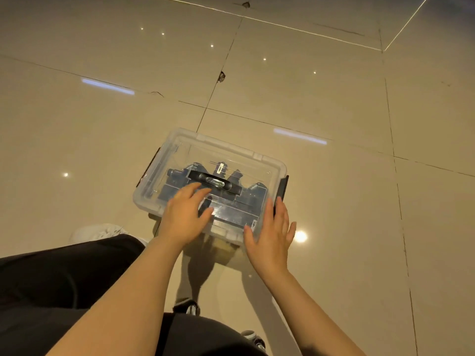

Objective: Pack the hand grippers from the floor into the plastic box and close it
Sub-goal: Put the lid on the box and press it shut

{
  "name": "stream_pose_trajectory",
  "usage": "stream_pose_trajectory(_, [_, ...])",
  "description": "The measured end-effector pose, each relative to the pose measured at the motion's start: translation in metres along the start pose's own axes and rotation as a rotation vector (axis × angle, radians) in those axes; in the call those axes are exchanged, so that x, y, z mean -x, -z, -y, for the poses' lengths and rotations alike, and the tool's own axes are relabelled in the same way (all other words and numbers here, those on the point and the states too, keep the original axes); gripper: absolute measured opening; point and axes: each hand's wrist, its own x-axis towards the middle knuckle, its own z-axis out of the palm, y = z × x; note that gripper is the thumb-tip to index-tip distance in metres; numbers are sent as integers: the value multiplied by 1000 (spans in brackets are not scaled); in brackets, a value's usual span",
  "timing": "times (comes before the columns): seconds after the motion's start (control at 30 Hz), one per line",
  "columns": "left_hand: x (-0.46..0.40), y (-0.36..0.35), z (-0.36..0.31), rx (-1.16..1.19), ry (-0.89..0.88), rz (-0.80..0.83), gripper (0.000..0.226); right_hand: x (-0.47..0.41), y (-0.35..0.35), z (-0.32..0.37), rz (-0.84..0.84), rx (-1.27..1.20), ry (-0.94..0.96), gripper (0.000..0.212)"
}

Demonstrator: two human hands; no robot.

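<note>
Plastic box [270, 164], lid on, hand grippers [253, 196] inside. Left hand [186, 214] flat atop lid; right hand [271, 236] open, black latch [282, 187] beyond fingertips. Advice: press evenly, snap latch.

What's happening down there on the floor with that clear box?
A person is crouched over a clear plastic box on the tiled floor. The hand grippers are already inside and the lid is on top. The left hand rests flat on the lid, and the right hand is open by the black latch, which looks not yet snapped.
</note>
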Motion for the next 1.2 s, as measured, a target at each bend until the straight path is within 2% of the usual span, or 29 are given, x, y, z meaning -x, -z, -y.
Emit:
stream_pose_trajectory(0.13, [-9, 23, 41, 174, 378, -271, 53, -22, -24, 49, 43, 126, 329, 68])
stream_pose_trajectory(0.23, [-10, 20, 69, 306, 634, -326, 63, -48, -50, 85, 99, 246, 456, 68])
stream_pose_trajectory(0.33, [-3, 5, 82, 455, 757, -271, 69, -59, -74, 106, 175, 284, 468, 65])
stream_pose_trajectory(0.47, [-19, 2, 84, 754, 904, -368, 70, -59, -86, 109, 153, 321, 425, 61])
stream_pose_trajectory(0.57, [-36, 4, 92, 840, 982, -406, 82, -61, -87, 109, 129, 308, 423, 60])
stream_pose_trajectory(0.8, [-43, 24, 116, 876, 793, -251, 90, -62, -90, 109, 94, 277, 428, 60])
stream_pose_trajectory(0.9, [-45, 32, 120, 736, 707, -228, 83, -59, -90, 110, 100, 279, 412, 60])
stream_pose_trajectory(1.07, [-54, 45, 119, 404, 502, -165, 56, -56, -89, 113, 112, 276, 385, 60])
stream_pose_trajectory(1.2, [-54, 48, 120, 212, 409, -100, 45, -54, -89, 113, 120, 284, 376, 59])
